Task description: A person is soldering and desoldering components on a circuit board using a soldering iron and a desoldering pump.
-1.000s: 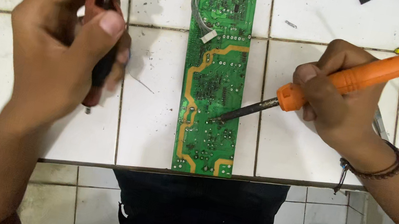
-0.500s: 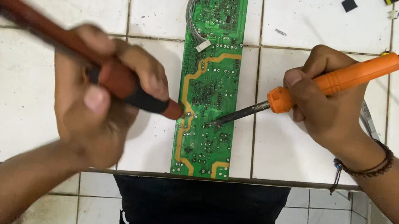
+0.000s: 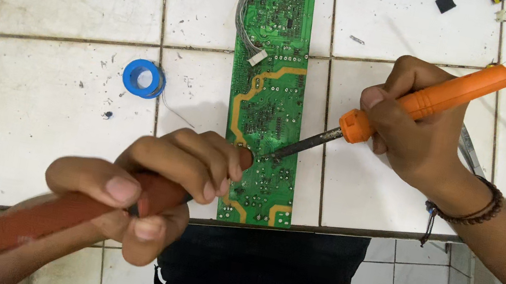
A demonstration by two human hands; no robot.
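The right hand (image 3: 416, 139) is gripping an orange-handled soldering iron (image 3: 411, 107), fingers closed round the handle, its dark tip touching the green circuit board (image 3: 269, 89) at the hand's 8 o'clock. The left hand (image 3: 151, 186) is wrapping shut around a red desoldering pump (image 3: 46, 216), its nozzle meeting the board at the hand's 2 o'clock. The board is lying lengthwise on the white tiled table (image 3: 49, 120). A blue solder spool (image 3: 144, 78) is sitting at the left hand's 11 o'clock.

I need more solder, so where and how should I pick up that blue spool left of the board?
Take the blue solder spool by its outer rim, coming straight down from above. It lies flat on the white tiled table with its hole facing up and bare tile all round, so fingers can pinch opposite sides. The loose wire trails toward the circuit board.
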